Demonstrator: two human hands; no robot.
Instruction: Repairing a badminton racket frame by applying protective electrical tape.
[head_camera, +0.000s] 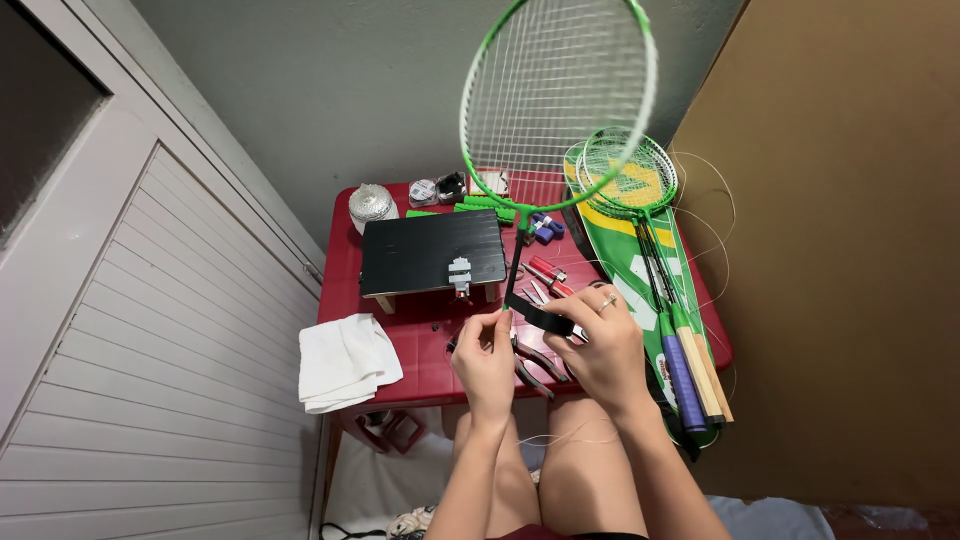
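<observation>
- Bare knees and forearms fill the bottom of the view, under the edge of a red bench (425, 375).
- Left hand (485, 362) is raised over the near edge of the bench, its fingers (492, 322) pinched together on the end of a black strip (541, 318).
- Right hand (600, 345) has its fingers clamped on the other end of that strip; a ring shows on one finger.
- That strip sits at the lower shaft of a green badminton racket (556, 95), which stands upright between the hands, head up toward the wall.
- Pliers (538, 365) with dark handles lie on the bench just below the hands.
- Just behind the hands lie red lighters (547, 269) and small metal tools.
- Farther back on the bench stands a black box-shaped stand (432, 250).
- At the bench's near left corner lies a folded white cloth (345, 360), hanging slightly over the edge.
- Along the right side, more rackets (640, 185) rest on a green and yellow racket cover (620, 260), their grips pointing toward the person.
- Small spools and a shiny round container (371, 203) line the far edge.
</observation>
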